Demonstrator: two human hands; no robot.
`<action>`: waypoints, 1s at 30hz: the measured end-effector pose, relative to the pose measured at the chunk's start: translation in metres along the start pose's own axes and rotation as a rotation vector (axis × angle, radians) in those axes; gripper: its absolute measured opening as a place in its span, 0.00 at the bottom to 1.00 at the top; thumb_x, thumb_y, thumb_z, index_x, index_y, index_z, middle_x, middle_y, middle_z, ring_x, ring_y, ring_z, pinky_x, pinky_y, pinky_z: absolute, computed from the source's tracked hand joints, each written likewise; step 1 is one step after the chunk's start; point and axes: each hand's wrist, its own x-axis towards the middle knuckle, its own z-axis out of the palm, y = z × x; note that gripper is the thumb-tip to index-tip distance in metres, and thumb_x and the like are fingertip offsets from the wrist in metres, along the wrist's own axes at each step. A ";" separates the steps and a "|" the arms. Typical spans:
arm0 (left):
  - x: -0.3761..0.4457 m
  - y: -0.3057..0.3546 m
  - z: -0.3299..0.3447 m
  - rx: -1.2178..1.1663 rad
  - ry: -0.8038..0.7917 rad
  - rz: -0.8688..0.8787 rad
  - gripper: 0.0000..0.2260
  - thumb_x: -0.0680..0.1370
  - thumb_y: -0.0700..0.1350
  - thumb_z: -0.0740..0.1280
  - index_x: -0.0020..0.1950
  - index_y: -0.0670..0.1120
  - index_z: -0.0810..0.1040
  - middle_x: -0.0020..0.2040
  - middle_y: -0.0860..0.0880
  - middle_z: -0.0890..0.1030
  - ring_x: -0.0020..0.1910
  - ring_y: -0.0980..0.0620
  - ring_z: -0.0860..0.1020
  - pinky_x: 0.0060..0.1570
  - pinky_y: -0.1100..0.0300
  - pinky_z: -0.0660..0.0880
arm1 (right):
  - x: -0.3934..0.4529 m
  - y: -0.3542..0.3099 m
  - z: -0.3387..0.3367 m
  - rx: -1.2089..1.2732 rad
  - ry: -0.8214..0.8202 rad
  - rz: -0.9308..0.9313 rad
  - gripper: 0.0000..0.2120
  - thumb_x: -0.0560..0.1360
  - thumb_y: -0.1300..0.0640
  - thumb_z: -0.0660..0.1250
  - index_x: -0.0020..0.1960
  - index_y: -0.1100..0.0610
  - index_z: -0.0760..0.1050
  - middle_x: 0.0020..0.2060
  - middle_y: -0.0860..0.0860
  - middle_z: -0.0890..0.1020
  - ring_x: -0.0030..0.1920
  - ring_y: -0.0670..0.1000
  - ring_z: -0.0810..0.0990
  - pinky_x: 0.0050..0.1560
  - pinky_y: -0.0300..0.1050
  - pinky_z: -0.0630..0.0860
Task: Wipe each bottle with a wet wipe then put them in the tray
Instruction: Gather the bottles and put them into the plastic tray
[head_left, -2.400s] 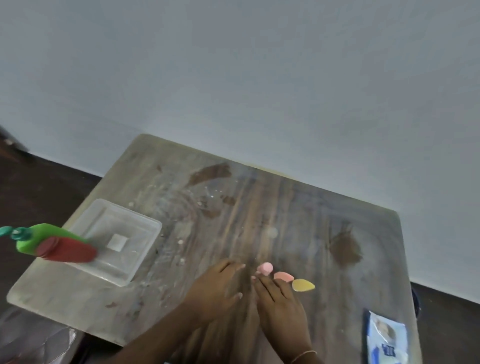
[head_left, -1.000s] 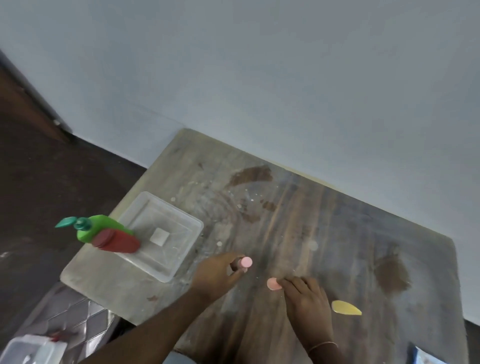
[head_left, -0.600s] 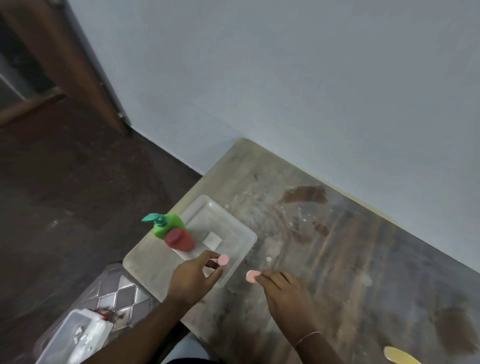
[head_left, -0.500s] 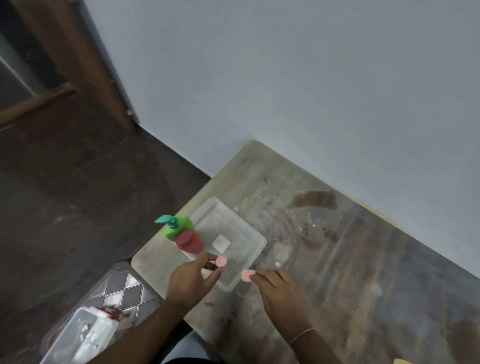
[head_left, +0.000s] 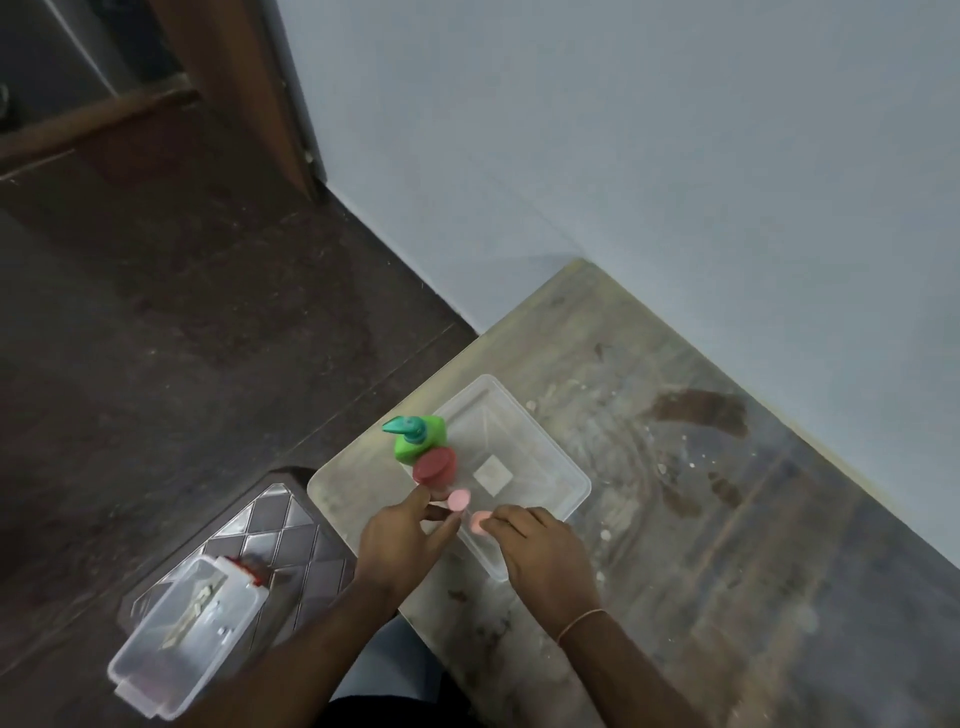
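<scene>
Nearest the camera, on the dark floor at lower left, a clear plastic box (head_left: 184, 631) rests on a brown stool with a diamond-patterned top (head_left: 270, 551). Just past it the person's two forearms reach forward over the near edge of the worn wooden table (head_left: 727, 519); a thin bangle circles the right wrist. The left hand (head_left: 400, 540) has its thumb and fingers curled round a small bottle with a pink cap (head_left: 459, 499), of which little but the round cap shows beyond the fingertips. The right hand (head_left: 540, 551) pinches a second small pink-capped bottle (head_left: 480, 521) at its fingertips, the cap pointing left toward the other hand; its body is hidden by the fingers. The two caps lie just beside each other, at the near rim of the clear plastic tray (head_left: 571, 483), the left one just above the right one in the picture. Whether either bottle touches the tray cannot be told. Immediately beyond the left hand, at the tray's left edge, stands a red-lidded jar (head_left: 435, 465), and touching it on the far side a green pump bottle with a teal nozzle (head_left: 418, 439); whether these two stand inside the tray or beside it is unclear. On the tray's floor lies a small white square (head_left: 492, 474). Farther off the table top shows dark stains (head_left: 696, 415) and pale specks, and behind it rise the pale blue wall (head_left: 623, 156) and, at upper left, a brown wooden door frame (head_left: 249, 93).
</scene>
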 end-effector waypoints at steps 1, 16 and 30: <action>0.001 0.000 -0.001 -0.005 -0.003 -0.004 0.16 0.76 0.64 0.72 0.59 0.58 0.81 0.48 0.65 0.87 0.49 0.59 0.86 0.47 0.54 0.82 | 0.002 0.000 0.005 0.003 -0.015 -0.004 0.15 0.79 0.56 0.64 0.62 0.48 0.84 0.55 0.44 0.85 0.47 0.50 0.83 0.46 0.45 0.82; 0.005 0.008 -0.010 0.018 0.003 -0.061 0.17 0.75 0.67 0.73 0.55 0.58 0.82 0.45 0.67 0.86 0.47 0.60 0.85 0.45 0.56 0.81 | 0.018 -0.003 0.022 0.047 -0.110 0.025 0.15 0.79 0.54 0.62 0.62 0.47 0.83 0.56 0.44 0.83 0.50 0.49 0.83 0.43 0.43 0.84; 0.002 0.003 -0.009 0.029 0.016 -0.029 0.20 0.73 0.71 0.70 0.56 0.59 0.81 0.44 0.67 0.85 0.46 0.61 0.85 0.43 0.57 0.80 | 0.016 -0.001 0.024 0.080 -0.124 0.030 0.17 0.83 0.52 0.57 0.64 0.49 0.82 0.59 0.46 0.84 0.51 0.52 0.84 0.48 0.45 0.85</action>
